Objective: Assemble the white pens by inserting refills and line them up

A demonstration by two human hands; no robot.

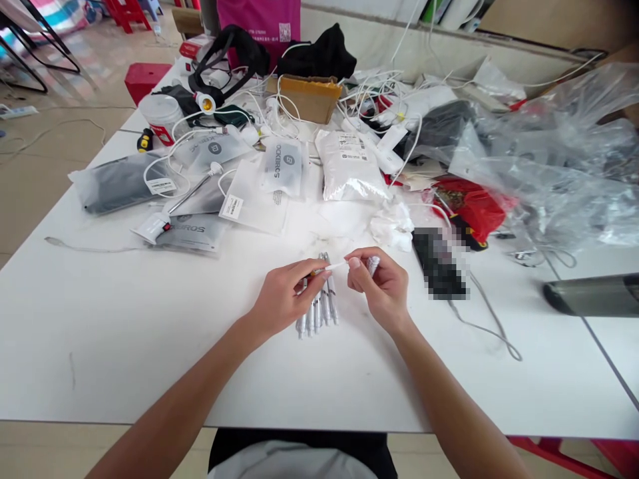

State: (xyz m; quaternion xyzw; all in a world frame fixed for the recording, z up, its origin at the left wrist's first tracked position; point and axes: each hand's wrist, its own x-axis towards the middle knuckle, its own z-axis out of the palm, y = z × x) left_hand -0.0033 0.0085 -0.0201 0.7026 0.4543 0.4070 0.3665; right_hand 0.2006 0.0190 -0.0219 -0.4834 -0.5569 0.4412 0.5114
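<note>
left fingers (306, 269) and right fingers (360, 272) on a white stick (336, 265) near silvery pens (318, 310)

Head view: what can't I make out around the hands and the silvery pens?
All in the head view:
White stick: its ends, covered by the left hand and right hand.
Silvery item: most of it, hidden in the right hand.
Silvery pens: some upper parts, behind the left hand; any lettering, too small.
Black object: its details, pixelated.
Grey cylinder: far end, cut off by the right edge.
</note>
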